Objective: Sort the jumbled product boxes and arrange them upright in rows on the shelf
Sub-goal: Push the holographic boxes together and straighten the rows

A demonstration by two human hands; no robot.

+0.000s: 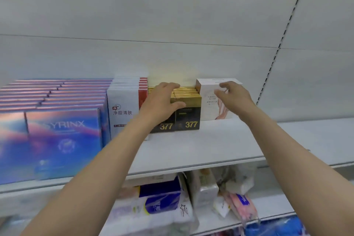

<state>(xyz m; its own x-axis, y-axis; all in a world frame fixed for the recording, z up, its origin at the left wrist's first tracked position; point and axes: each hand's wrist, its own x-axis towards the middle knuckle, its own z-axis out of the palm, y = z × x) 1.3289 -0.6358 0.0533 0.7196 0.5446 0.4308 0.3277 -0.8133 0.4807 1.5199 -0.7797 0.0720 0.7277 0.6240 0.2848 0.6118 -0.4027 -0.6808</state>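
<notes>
Two rows of black-and-gold "377" boxes stand upright in the middle of the white shelf. My left hand lies over the tops of the left 377 row, fingers spread and thumb against the front box. To their right stands a row of white boxes with a pink figure. My right hand hovers at the front white box with fingers loosely bent, holding nothing. On the left stand white-and-red boxes and blue-pink SYRINX boxes in rows.
The shelf is bare to the right of the white boxes, up to a slotted upright in the back wall. The lower shelf holds plastic-wrapped tissue packs and pink packets.
</notes>
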